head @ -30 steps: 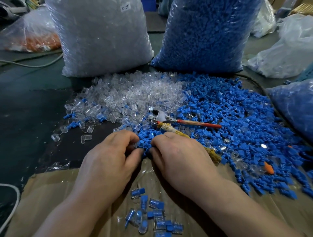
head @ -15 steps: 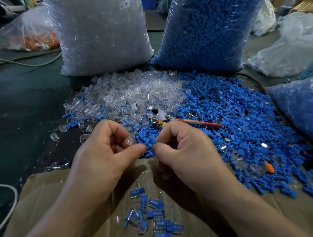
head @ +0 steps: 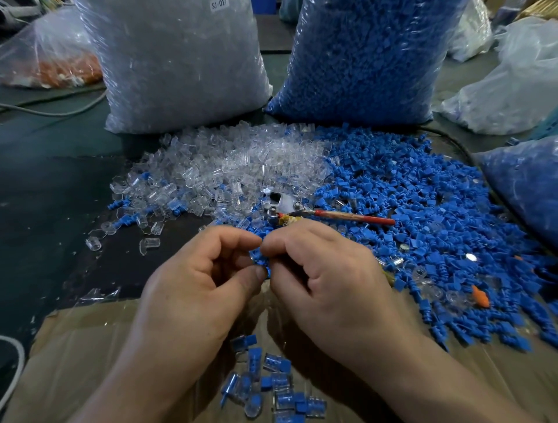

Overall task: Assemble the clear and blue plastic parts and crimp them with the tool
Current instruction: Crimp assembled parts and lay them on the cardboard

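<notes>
Blue part point(head: 260, 262) pinched between left hand point(head: 193, 290) and right hand point(head: 329, 280), fingers curled, knuckles up; small, mostly hidden.

One white label point(head: 219, 4), top edge of the bag of clear parts point(head: 181, 66): reads "SJ 017", partly cut by frame. No other legible text.

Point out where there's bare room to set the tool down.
Bare: dark mat left of the clear pile, and the cardboard left of the left hand. Crowded: the blue pile around the tool, and assembled pieces at the near edge.
</notes>
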